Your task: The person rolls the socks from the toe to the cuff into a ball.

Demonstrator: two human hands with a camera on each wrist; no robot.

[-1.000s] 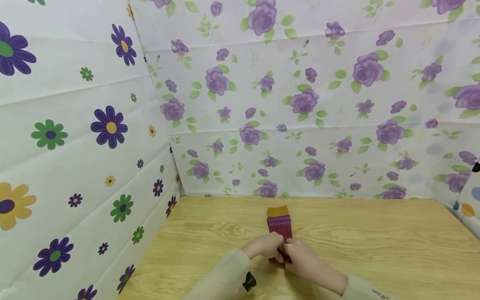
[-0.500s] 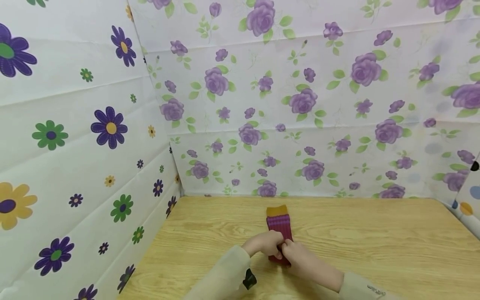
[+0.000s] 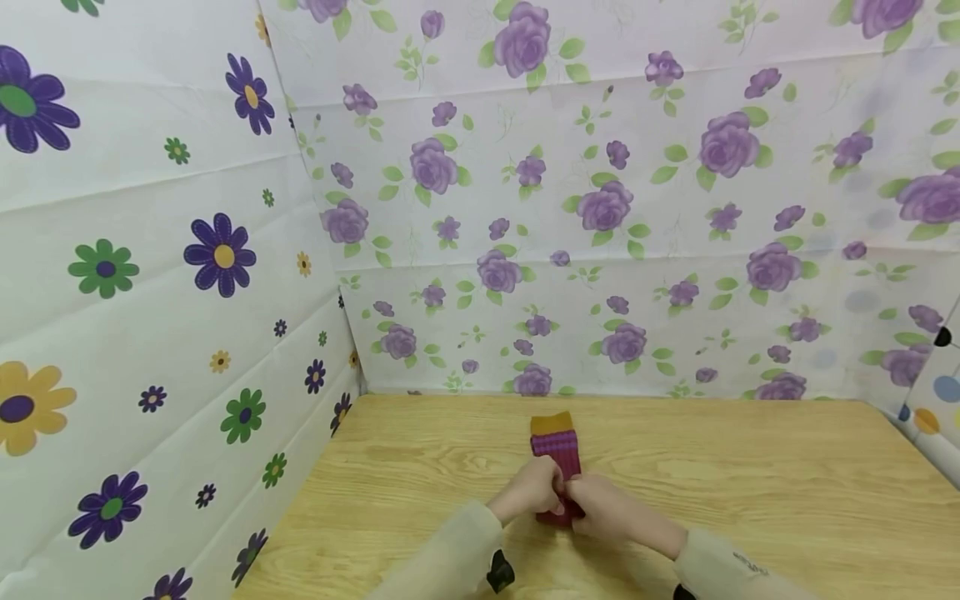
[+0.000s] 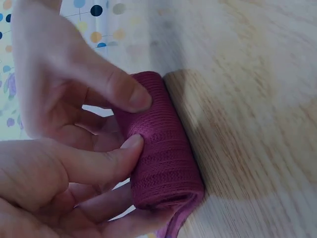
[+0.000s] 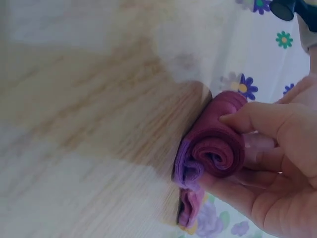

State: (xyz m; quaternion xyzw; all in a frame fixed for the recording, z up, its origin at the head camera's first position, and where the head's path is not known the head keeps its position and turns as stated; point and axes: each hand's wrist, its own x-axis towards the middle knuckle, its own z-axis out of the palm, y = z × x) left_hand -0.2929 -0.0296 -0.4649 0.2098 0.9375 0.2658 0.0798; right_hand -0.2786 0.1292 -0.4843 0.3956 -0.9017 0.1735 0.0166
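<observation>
A ribbed maroon sock (image 3: 557, 446) with purple stripes and a mustard cuff lies lengthwise on the table, cuff pointing away. Its near part is wound into a tight roll (image 4: 166, 153), whose spiral end (image 5: 215, 154) shows in the right wrist view. My left hand (image 3: 534, 487) grips the roll from the left, thumb on top and fingers beneath its end. From the right, my right hand (image 3: 603, 504) pinches the same roll between thumb and fingers. In the head view the hands cover much of the roll; the flat cuff end stays visible beyond them.
The wooden table (image 3: 712, 467) spreads out on both sides of the sock. A rose-patterned sheet (image 3: 570, 208) hangs behind it, and a daisy-patterned sheet (image 3: 165, 317) along the left. A dotted sheet (image 3: 945, 383) shows at the right edge.
Both hands keep their grip on the rolled part, with only slight shifts of the fingers. The head view has turned a little. The cuff lies practically as before.
</observation>
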